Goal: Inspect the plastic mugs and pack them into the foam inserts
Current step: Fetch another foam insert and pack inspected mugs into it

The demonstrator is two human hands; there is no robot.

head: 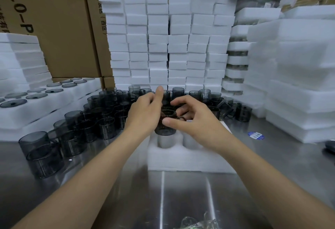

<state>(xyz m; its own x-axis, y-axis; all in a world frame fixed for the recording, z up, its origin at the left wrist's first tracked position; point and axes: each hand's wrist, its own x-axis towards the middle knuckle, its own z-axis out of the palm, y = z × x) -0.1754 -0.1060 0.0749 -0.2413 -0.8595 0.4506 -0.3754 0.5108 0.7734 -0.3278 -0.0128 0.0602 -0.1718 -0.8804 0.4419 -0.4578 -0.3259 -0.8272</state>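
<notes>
A smoky grey transparent mug (pixel 165 129) is held upright between both hands, just above a round pocket of the white foam insert (pixel 181 158) on the steel table. My left hand (pixel 145 114) wraps its left side, index finger raised. My right hand (pixel 192 118) pinches the right side near the handle, thumb across the front. A second pocket lies to the right, partly hidden under my right hand. Several loose grey mugs (pixel 87 125) crowd the table to the left and behind.
Stacks of white foam blocks (pixel 166 43) form a wall behind. Packed foam trays (pixel 36 101) lie left, more foam stacks (pixel 293 76) right, cardboard boxes (pixel 59 25) behind. A blue sticker (pixel 256 135) is on the table. Crumpled plastic (pixel 197 222) sits at the near edge.
</notes>
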